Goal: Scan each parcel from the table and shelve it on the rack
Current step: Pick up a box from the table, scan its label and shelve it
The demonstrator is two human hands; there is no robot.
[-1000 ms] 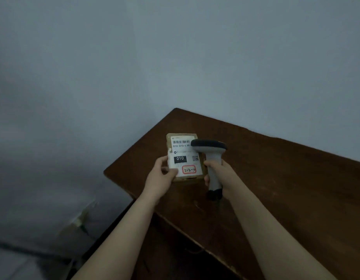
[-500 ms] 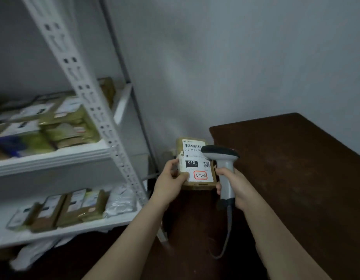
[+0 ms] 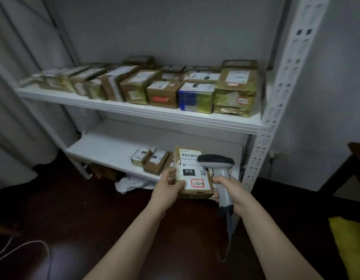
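My left hand (image 3: 168, 188) grips a small brown parcel (image 3: 192, 174) by its left edge; its white label reads 010 and has a red-framed sticker. My right hand (image 3: 233, 193) holds a grey handheld scanner (image 3: 219, 170) by the handle, its dark head right beside the parcel's upper right corner. Both are held in front of the white rack (image 3: 195, 120), level with its lower shelf (image 3: 106, 148).
The upper shelf carries several taped parcels (image 3: 197, 96) side by side. Small parcels (image 3: 152, 158) lie on the lower shelf, a white bag (image 3: 130, 183) beneath it. The table edge (image 3: 357, 150) shows at right, a yellow thing (image 3: 351, 243) lower right, a cable (image 3: 23, 247) on the dark floor.
My view has swung left from the table to face the rack. Both hands keep the same grip on parcel and scanner, now in front of the lower shelf.
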